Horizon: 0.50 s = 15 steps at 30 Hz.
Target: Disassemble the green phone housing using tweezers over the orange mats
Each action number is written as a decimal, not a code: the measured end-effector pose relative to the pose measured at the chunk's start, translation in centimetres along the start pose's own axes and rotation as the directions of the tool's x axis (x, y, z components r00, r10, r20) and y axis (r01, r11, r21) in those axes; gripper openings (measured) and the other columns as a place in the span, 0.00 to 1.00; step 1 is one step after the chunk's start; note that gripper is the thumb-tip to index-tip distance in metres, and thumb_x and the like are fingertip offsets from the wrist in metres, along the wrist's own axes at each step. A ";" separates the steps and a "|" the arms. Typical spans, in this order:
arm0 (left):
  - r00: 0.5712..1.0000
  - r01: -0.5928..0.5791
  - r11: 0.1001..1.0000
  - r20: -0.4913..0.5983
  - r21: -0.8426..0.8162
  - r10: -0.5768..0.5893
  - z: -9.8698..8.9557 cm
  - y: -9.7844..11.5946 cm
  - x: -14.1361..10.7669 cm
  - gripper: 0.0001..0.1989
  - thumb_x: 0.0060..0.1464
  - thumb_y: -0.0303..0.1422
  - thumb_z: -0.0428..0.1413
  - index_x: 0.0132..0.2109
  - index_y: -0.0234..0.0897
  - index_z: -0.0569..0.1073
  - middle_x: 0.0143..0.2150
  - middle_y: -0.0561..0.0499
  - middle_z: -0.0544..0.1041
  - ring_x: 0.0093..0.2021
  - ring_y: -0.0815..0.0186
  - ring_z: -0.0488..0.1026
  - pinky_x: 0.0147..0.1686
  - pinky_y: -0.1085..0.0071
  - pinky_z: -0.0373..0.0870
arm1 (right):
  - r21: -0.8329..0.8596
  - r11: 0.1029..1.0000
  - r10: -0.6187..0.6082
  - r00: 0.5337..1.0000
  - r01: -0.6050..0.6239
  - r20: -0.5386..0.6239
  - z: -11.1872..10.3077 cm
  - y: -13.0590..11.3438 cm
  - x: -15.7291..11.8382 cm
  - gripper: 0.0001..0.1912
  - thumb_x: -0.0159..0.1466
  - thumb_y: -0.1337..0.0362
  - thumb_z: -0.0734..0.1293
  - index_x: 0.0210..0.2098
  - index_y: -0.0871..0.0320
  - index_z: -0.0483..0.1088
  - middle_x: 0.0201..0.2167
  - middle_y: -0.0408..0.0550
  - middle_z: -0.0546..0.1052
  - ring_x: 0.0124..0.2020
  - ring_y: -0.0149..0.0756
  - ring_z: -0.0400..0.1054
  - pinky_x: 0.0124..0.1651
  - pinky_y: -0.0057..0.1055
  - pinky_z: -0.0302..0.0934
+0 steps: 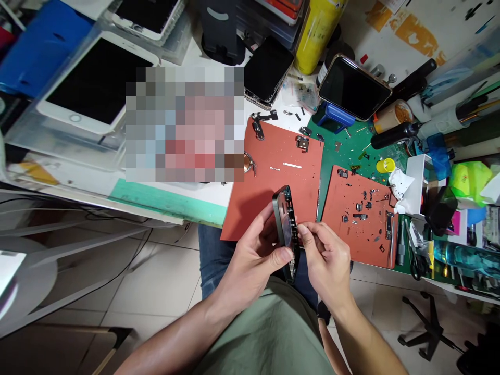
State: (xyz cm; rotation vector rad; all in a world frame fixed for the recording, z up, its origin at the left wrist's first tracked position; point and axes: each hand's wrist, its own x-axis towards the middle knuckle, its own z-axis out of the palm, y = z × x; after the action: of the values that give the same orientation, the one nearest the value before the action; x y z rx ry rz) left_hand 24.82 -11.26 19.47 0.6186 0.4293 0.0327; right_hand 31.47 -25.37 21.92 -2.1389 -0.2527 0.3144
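Observation:
Over my lap, just off the table edge, my left hand [253,255] grips a dark phone frame [287,224] that stands on edge, thumb on its near side and fingers behind it. My right hand [326,255] is at the frame's right side, with thumb and forefinger pinched together against its edge. Whatever those fingertips may hold is too small to make out. Beyond the frame lies a red-brown mat [281,182] with small phone parts and two thin light strips on it.
A second red-brown mat [363,239] carries several tiny parts. Scissors [419,255] lie at its right. Behind are a phone on a blue stand [353,88], a yellow bottle [318,36] and a black-screened phone [268,67]. A white tablet [97,83] rests at left, beside a blurred patch.

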 end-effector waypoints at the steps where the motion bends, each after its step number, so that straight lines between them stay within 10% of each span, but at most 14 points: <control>1: 1.000 0.006 1.000 -0.009 -0.011 -0.006 0.1 0.1 0.0 0.35 0.59 0.36 0.73 0.70 0.58 0.74 0.62 0.49 0.83 0.63 0.55 0.79 0.63 0.61 0.76 | 0.038 0.999 0.032 0.999 -0.032 0.003 -0.1 0.0 0.0 0.13 0.77 0.54 0.67 0.43 0.52 0.82 0.39 0.49 0.83 0.38 0.39 0.76 0.44 0.35 0.70; 15: 0.999 0.019 0.997 -0.047 -0.073 -0.022 0.1 0.5 0.2 0.31 0.57 0.37 0.75 0.65 0.60 0.79 0.57 0.53 0.85 0.58 0.61 0.81 0.64 0.63 0.75 | 0.397 0.879 0.238 0.964 -0.266 0.118 -0.6 0.7 1.3 0.11 0.66 0.54 0.78 0.39 0.55 0.83 0.33 0.44 0.82 0.34 0.33 0.73 0.40 0.30 0.71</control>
State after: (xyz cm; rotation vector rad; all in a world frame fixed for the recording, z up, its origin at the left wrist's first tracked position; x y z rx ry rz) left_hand 25.07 -10.88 19.79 0.5422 0.4783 0.0434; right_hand 32.96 -25.78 21.52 -1.7426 0.0580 0.5411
